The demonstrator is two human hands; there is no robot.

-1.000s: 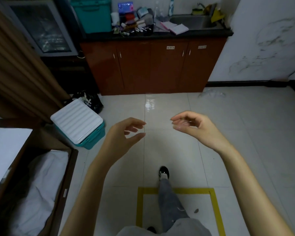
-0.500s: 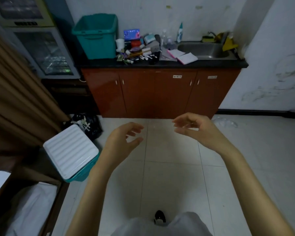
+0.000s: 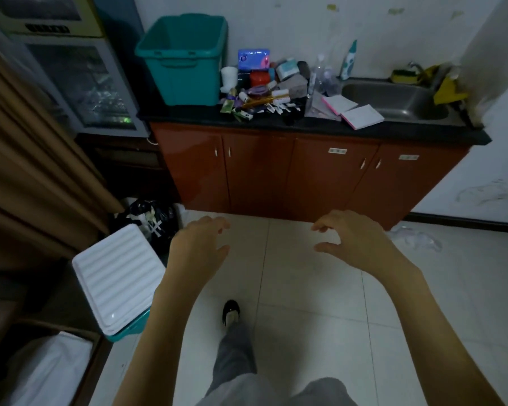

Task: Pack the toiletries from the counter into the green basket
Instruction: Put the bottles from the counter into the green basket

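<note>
A green basket (image 3: 185, 64) stands on the left end of the black counter (image 3: 311, 127). Right of it lies a pile of toiletries (image 3: 269, 89): a blue packet, a white cup, a red jar, small tubes and clips. My left hand (image 3: 198, 244) and my right hand (image 3: 352, 238) float over the floor well short of the counter, fingers loosely curled, holding nothing.
A steel sink (image 3: 393, 101) sits at the counter's right end, with pink-edged notepads (image 3: 361, 115) beside it. On the floor at left are a teal box with a white lid (image 3: 118, 276) and a black bag (image 3: 153, 215). Red cabinet doors (image 3: 291, 174) face me.
The view has moved closer to the counter and tilted up. Both hands stay raised and empty, now spread a little wider apart.
</note>
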